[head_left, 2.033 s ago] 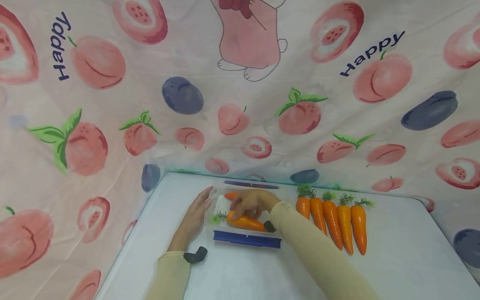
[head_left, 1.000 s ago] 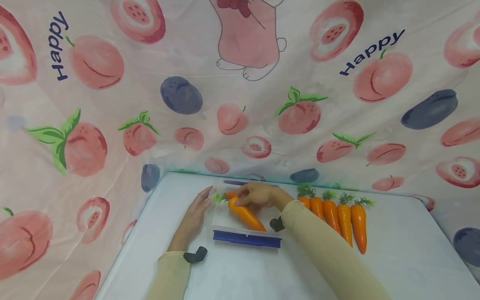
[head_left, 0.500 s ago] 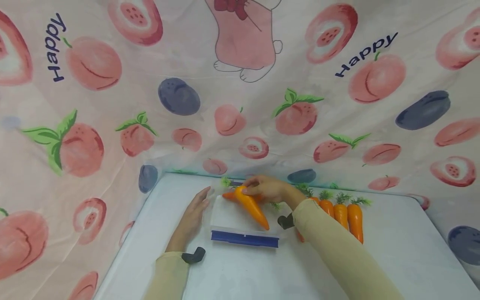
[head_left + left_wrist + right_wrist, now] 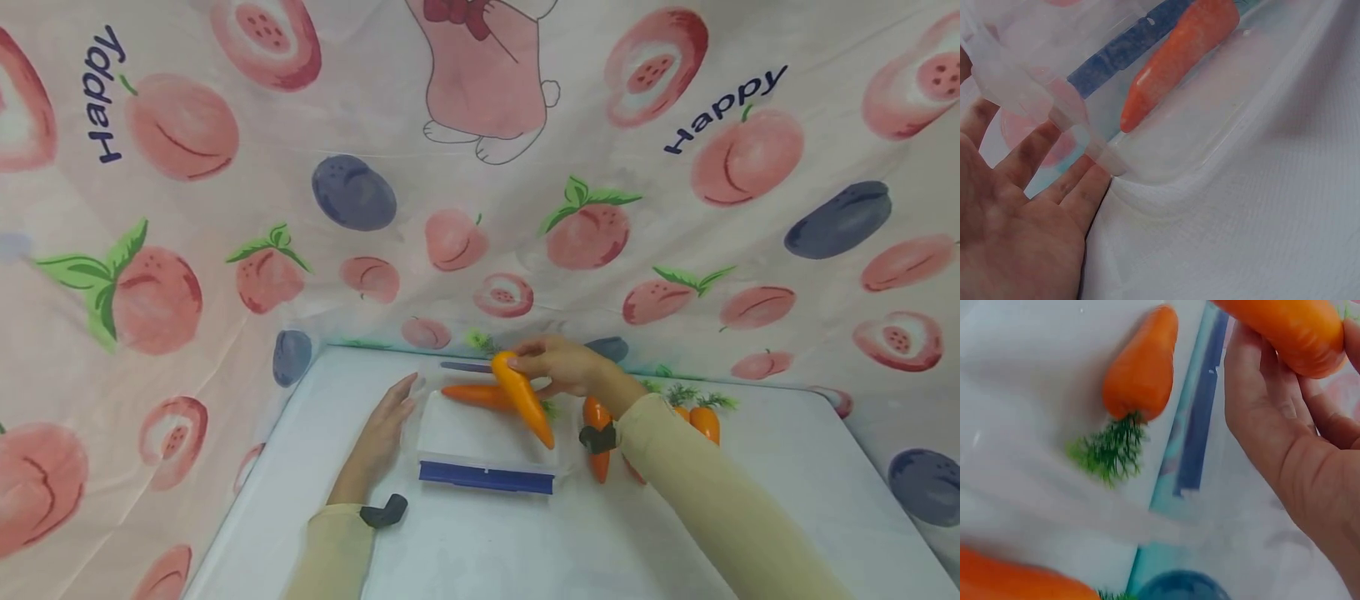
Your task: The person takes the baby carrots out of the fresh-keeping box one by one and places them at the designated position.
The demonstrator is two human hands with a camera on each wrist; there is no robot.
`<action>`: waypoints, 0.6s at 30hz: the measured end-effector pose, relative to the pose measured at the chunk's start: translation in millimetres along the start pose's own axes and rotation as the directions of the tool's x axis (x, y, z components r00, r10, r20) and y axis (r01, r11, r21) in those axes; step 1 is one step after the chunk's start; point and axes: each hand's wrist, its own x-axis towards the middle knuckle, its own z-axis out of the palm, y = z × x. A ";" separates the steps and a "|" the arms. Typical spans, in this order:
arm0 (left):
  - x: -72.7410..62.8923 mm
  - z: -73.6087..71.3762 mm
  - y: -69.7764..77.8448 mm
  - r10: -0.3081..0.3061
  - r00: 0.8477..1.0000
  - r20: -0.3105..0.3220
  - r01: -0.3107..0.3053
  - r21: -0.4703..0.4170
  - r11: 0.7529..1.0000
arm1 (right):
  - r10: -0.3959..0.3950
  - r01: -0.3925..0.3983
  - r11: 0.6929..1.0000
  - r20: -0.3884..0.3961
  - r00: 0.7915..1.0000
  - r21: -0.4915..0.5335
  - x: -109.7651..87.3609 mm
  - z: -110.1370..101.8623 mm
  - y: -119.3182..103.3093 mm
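My right hand (image 4: 558, 367) holds an orange toy carrot (image 4: 527, 408) by its thick end, thumb and fingers around it, tip slanting down over a clear plastic box (image 4: 450, 457). In the right wrist view this carrot (image 4: 1291, 331) is at the top right, partly cut off by the frame. A second carrot (image 4: 471, 396) lies along the far side inside the box, its green leafy top (image 4: 1113, 447) toward the right. My left hand (image 4: 384, 429) rests against the box's left wall with its fingers extended; the left wrist view shows these fingers (image 4: 1032, 150) touching the clear corner.
Blue locking flaps (image 4: 486, 477) hang at the box's front and back. Right of the box, more carrots (image 4: 705, 423) lie in a row on the white table (image 4: 465, 550), partly hidden by my right arm. A fruit-printed cloth (image 4: 360, 108) rises behind and at the sides.
My right hand has lifted the carrot from inside the box and carried it back and right. The second carrot in the box is more exposed. My left hand stays at the box's side.
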 end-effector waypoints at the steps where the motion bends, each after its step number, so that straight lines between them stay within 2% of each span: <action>1: -0.3 -0.4 0.2 0.001 1.000 -0.001 0.000 0.011 1.000 | 0.001 -0.001 1.000 -0.009 1.000 -0.003 -3.1 -2.0 -0.5; 6: -1.3 -1.5 1.7 -0.010 1.000 -0.009 0.010 0.027 1.000 | 0.008 -0.008 1.000 -0.050 0.999 -0.002 -19.4 -15.9 0.9; 11: -1.5 -2.8 0.3 -0.004 1.000 0.002 0.004 -0.004 1.000 | 0.003 0.000 0.999 -0.080 0.997 0.032 -37.1 -35.8 8.0; 18: 0.0 -0.7 -2.1 -0.001 1.000 0.003 0.001 -0.042 0.999 | -0.017 0.017 1.000 -0.118 0.993 0.005 -67.8 -67.5 25.3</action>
